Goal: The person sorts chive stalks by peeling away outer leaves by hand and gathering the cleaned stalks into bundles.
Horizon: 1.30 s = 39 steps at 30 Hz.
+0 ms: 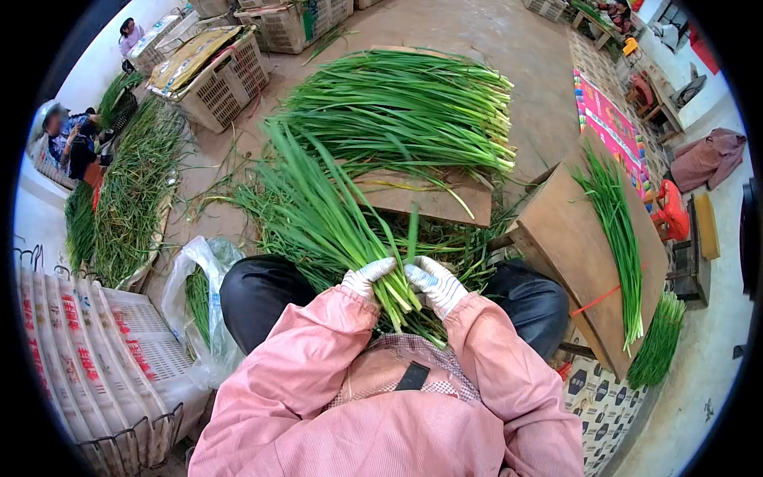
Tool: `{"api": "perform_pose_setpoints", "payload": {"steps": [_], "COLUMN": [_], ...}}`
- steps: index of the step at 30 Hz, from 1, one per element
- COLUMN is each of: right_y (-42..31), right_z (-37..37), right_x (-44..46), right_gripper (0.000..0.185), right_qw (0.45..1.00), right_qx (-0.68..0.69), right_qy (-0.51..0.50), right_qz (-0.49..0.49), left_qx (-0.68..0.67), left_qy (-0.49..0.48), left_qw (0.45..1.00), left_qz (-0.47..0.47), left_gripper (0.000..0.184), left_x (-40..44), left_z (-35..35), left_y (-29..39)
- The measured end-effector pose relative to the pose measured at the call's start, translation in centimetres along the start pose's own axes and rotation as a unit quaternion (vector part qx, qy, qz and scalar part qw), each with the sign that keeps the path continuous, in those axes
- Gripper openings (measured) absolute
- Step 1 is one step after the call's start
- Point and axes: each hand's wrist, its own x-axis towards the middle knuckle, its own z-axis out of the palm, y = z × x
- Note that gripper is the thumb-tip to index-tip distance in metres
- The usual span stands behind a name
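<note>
My left hand (369,277), in a white glove, is wrapped round a bunch of green chives (326,219). Their leaves fan out up and to the left, and the pale stem ends point down over my lap. Close beside it, my gloved right hand (435,283) is closed at the bunch's right side. A single chive leaf (413,230), slightly blurred, stands up from its fingers. In front of me, a large pile of chives (401,107) lies on a low wooden board (433,199), stem ends to the right. Loose leaves lie beneath the bunch and around my knees.
At right, a tilted wooden board (568,238) carries a smaller row of chives (616,246) and a red tie. Stacked white crates (87,342) and a plastic bag (203,278) stand at left. Crates (214,87) and a heap of leaves (135,183) lie beyond, near other people.
</note>
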Motion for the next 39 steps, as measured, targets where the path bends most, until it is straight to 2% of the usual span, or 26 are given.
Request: {"api": "perform_pose_setpoints", "payload": {"steps": [1,2,5,6,7,9,10,13,15,19,21,22,23,24,25,26,27,28,29,31,34,37,39], "right_y": [-0.1,-0.1,-0.2,0.1,0.2,0.5,0.8,0.3,-0.6,-1.9,-3.0,-2.1,-1.1,-2.3,-1.8,-2.1,-3.1,-5.2,-5.4,-4.8,-3.8,-3.3,-3.0], "right_z": [0.1,0.2,0.4,0.5,0.5,0.8,0.4,-0.2,-0.5,-2.1,-4.2,-6.7,-8.5,-7.8,-8.7,-8.5,-7.1,-4.1,-3.1,-1.2,0.0,-0.4,-0.5], "right_x": [0.1,0.0,0.0,0.3,0.3,0.0,0.2,0.2,-0.7,-2.7,-4.5,-4.8,-4.6,-5.5,-4.9,-4.6,-4.0,-4.5,-3.7,-2.2,-1.7,-1.4,-1.3], "right_gripper": [0.028,0.026,0.018,0.015,0.015,0.015,0.014,0.016,0.025,0.036,0.028,0.033,0.038,0.053,0.070,0.075,0.080,0.083,0.079,0.065,0.036,0.033,0.029], "right_qw": [0.998,0.999,0.991,0.979,0.979,0.968,0.978,0.985,0.991,0.981,0.987,0.974,0.955,0.933,0.893,0.884,0.871,0.922,0.921,0.975,0.992,0.994,0.990], "right_qx": [-0.050,-0.026,0.091,0.152,0.150,0.206,0.165,0.112,0.042,-0.116,-0.146,-0.219,-0.292,-0.353,-0.443,-0.449,-0.456,-0.355,-0.339,-0.134,-0.061,-0.087,-0.107], "right_qy": [-0.044,-0.024,0.053,0.014,0.014,-0.022,-0.012,0.003,-0.018,-0.019,-0.046,-0.043,-0.042,0.046,0.052,0.062,0.074,0.047,0.037,0.014,0.016,0.016,0.024], "right_qz": [-0.015,-0.026,-0.081,-0.135,-0.135,-0.140,-0.131,-0.130,-0.126,-0.152,-0.045,-0.032,-0.019,0.046,-0.061,-0.114,-0.168,-0.145,-0.186,-0.174,-0.112,-0.069,-0.093], "left_qx": [0.040,0.017,-0.113,-0.117,-0.118,-0.141,-0.116,-0.078,-0.070,-0.015,-0.061,-0.023,-0.018,-0.012,-0.004,-0.023,-0.055,-0.064,-0.073,-0.091,-0.120,-0.150,-0.161], "left_qy": [0.007,-0.006,-0.018,-0.007,-0.008,0.004,0.038,0.041,0.043,0.128,0.117,0.066,0.062,0.051,0.039,0.045,-0.003,-0.007,-0.011,-0.006,0.001,0.053,0.043], "left_qw": [0.999,0.999,0.993,0.992,0.992,0.990,0.991,0.994,0.995,0.988,0.988,0.996,0.992,0.992,0.992,0.990,0.994,0.994,0.994,0.991,0.990,0.986,0.985], "left_qz": [0.028,0.052,0.022,0.045,0.045,-0.010,0.046,0.063,0.057,0.084,0.076,0.059,0.108,0.115,0.121,0.129,0.091,0.085,0.079,0.096,0.073,0.049,0.047], "left_gripper": [0.037,0.033,0.028,0.030,0.030,0.028,0.026,0.021,0.020,0.017,0.018,0.019,0.021,0.020,0.020,0.019,0.019,0.019,0.019,0.019,0.016,0.015,0.014], "left_x": [-0.2,-0.3,-0.9,-0.5,-0.3,-0.1,-0.4,-0.9,-1.1,-1.0,-1.4,-1.9,-1.9,-1.9,-1.9,-1.4,-1.4,-1.0,-0.7,0.3,1.1,1.2,1.3], "left_z": [0.3,0.7,2.0,1.8,1.5,1.6,2.2,2.8,3.1,3.9,4.3,4.0,4.4,5.0,5.5,6.1,7.0,7.5,7.9,7.7,6.2,5.3,4.7], "left_y": [0.0,-0.1,0.4,0.6,0.7,1.0,0.8,1.9,2.2,2.3,4.2,5.6,6.4,6.8,6.9,6.6,6.1,5.3,4.4,2.6,0.9,0.3,0.0]}}
